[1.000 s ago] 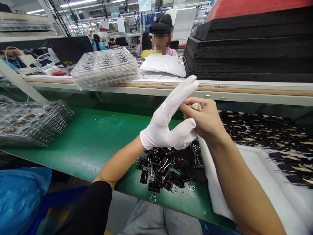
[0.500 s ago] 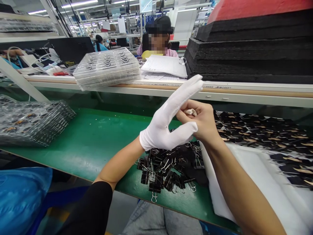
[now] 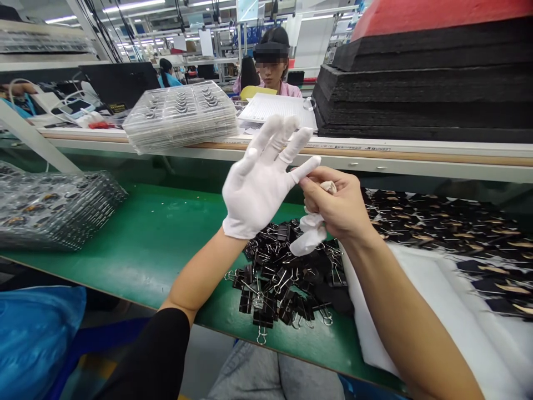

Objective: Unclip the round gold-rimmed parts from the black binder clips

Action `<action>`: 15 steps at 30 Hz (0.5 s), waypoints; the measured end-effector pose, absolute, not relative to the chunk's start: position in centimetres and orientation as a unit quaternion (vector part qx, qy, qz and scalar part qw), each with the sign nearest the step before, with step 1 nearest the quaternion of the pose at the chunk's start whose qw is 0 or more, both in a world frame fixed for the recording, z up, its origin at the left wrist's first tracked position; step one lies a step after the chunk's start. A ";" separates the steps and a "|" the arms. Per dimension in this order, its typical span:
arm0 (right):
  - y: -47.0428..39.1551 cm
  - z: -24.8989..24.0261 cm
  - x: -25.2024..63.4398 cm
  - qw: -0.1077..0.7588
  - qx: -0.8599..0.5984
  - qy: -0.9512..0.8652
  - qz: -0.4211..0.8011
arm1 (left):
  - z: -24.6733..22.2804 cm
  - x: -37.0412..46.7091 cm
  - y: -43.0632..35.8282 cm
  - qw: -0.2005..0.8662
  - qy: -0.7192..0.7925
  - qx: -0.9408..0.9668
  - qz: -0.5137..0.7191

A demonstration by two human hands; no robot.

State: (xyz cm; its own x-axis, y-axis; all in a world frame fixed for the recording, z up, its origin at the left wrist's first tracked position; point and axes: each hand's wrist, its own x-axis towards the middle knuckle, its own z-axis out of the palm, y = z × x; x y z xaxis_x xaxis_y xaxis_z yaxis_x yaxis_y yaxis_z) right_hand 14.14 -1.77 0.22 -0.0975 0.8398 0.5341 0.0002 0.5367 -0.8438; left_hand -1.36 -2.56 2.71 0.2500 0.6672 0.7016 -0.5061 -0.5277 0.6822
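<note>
My left hand point(image 3: 260, 186) wears a white glove and is held up with its fingers spread and the palm turned toward me. Bare, my right hand point(image 3: 337, 200) is closed around a second, crumpled white glove point(image 3: 310, 236), part of which dangles below the fist. The thumb and forefinger of that hand also touch the tip of the left glove's little finger. Beneath both hands lies a heap of black binder clips point(image 3: 287, 283) with silver wire handles on the green tabletop point(image 3: 166, 239).
Clear plastic trays are stacked point(image 3: 179, 119) on the shelf, with papers point(image 3: 278, 108) and black foam sheets point(image 3: 416, 94) beside them. More trays point(image 3: 58, 208) stand at left. White foam point(image 3: 400, 300) and rows of black parts point(image 3: 449, 222) lie at right. A person point(image 3: 272, 66) sits opposite.
My left hand has turned from edge-on to palm toward me and spread its fingers, shifting slightly left. The crumpled glove in my right hand now shows hanging down.
</note>
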 end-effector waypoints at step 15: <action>-2.6 0.7 15.7 0.482 -0.290 -0.817 -0.128 | 1.8 -2.2 -0.6 0.516 0.073 0.651 0.552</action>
